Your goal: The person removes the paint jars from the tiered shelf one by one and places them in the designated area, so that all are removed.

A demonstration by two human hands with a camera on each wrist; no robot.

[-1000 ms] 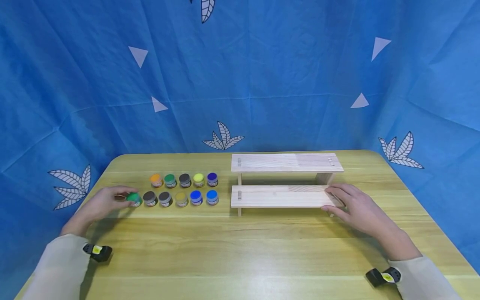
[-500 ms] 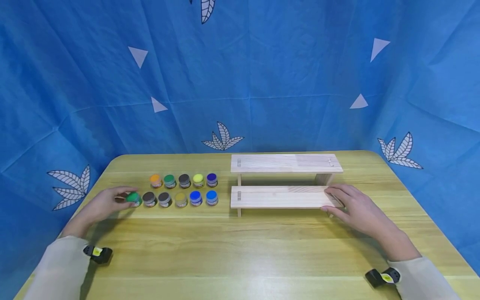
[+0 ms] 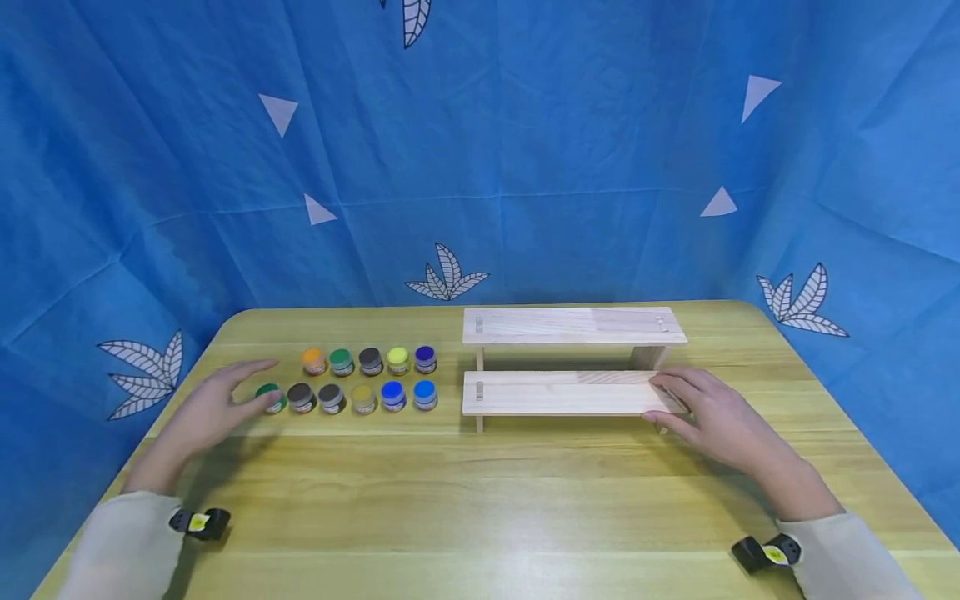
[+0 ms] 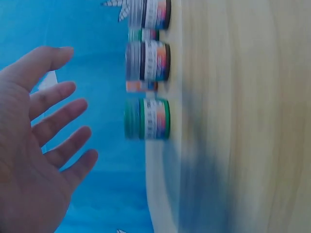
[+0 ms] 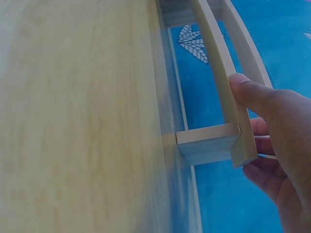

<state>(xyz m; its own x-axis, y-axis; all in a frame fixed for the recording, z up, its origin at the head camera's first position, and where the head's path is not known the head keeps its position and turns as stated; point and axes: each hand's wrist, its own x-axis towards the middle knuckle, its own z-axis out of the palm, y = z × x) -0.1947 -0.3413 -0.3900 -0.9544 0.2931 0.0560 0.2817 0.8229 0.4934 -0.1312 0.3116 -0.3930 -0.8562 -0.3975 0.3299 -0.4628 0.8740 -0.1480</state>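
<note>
My left hand (image 3: 213, 406) hovers with spread fingers just by the green paint jar (image 3: 274, 398) at the left end of the front row. In the left wrist view that hand (image 4: 43, 131) is apart from the green jar (image 4: 148, 119), which stands upright on the table. My right hand (image 3: 720, 417) grips the right end of the lower board of a two-step wooden rack (image 3: 562, 393). The right wrist view shows the thumb on the board's front edge (image 5: 221, 68) and the fingers behind and under its end, above the side leg (image 5: 209, 141).
Several more paint jars stand in two rows: an orange jar (image 3: 313, 361) at the back left, a yellow jar (image 3: 398, 360), and a blue jar (image 3: 425, 395) near the rack. A blue patterned cloth (image 3: 570, 167) hangs behind the wooden table (image 3: 480, 500).
My left hand has let go of the green jar; its fingers have spread and lifted away. The jar stays in its place. My right hand still grips the rack, unmoved.
</note>
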